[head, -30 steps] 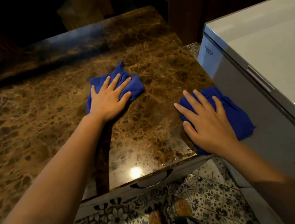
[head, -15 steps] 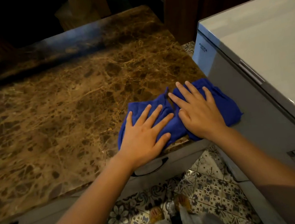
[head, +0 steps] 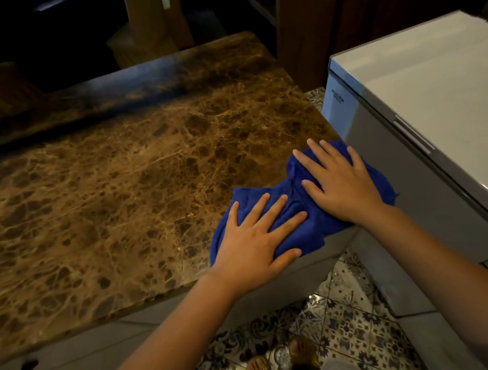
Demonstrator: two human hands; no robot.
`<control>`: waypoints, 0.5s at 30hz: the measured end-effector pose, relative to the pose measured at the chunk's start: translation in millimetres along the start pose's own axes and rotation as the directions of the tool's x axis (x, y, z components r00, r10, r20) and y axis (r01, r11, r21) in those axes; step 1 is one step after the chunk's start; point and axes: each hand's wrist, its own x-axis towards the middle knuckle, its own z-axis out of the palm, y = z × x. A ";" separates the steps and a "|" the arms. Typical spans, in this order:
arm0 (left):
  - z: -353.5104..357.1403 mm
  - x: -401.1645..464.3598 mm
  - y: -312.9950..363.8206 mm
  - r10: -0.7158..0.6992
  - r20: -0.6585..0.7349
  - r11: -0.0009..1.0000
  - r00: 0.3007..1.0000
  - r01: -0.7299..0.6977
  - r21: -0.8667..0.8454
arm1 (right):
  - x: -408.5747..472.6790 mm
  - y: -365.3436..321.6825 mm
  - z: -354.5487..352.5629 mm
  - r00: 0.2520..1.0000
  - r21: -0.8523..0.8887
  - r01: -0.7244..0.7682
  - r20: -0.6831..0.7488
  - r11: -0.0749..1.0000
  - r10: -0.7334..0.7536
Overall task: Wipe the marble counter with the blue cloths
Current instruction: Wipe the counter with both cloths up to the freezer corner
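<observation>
A: At the near right corner of the counter (head: 117, 183), what is lying where?

B: Brown marble is filling most of the view, running away to the left and back, and it is looking bare apart from the cloths. A white freezer (head: 445, 112) is standing just beside its right edge, and patterned floor (head: 343, 321) is showing below the near edge.

A: And the cloths?

B: Two blue ones are bunching together at that corner, touching where they meet. The left cloth (head: 288, 241) is lying along the near edge, a fold spilling just over it. The right cloth (head: 384, 190) is hanging partly past the right edge, toward the freezer.

A: What are the hands doing?

B: The left hand (head: 257, 242) is pressing flat on its cloth, fingers (head: 274, 208) spread and pointing up and right, nothing gripped. The right hand (head: 339, 184) is lying flat too, fingers (head: 320, 155) splayed and pointing away and slightly left, palm pinning the cloth without clenching.

A: So which way is the work lying?

B: Almost all the marble is stretching left and back from both hands; nothing is remaining to the right or nearer. The slab's long axis is running left to right, I judge. The left hand is sitting nearer that open expanse, so it is probably leading any sweep outward, while the right is having to push away along the right edge.
</observation>
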 end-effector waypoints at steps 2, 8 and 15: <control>-0.6 0.4 -1.1 0.032 0.020 0.999 0.999 -0.032 0.006 | 0.7 -1.0 0.7 1.000 0.006 -0.003 -0.013 1.000 0.003; -2.4 -10.0 -8.2 0.263 0.039 0.962 0.964 -0.265 0.063 | -0.2 1.0 2.2 0.999 -0.023 0.008 -0.039 1.000 -0.009; -9.1 -38.2 -25.3 0.439 0.055 0.898 0.897 -0.439 -0.017 | -0.6 1.7 2.9 0.999 0.002 0.012 -0.049 1.000 -0.012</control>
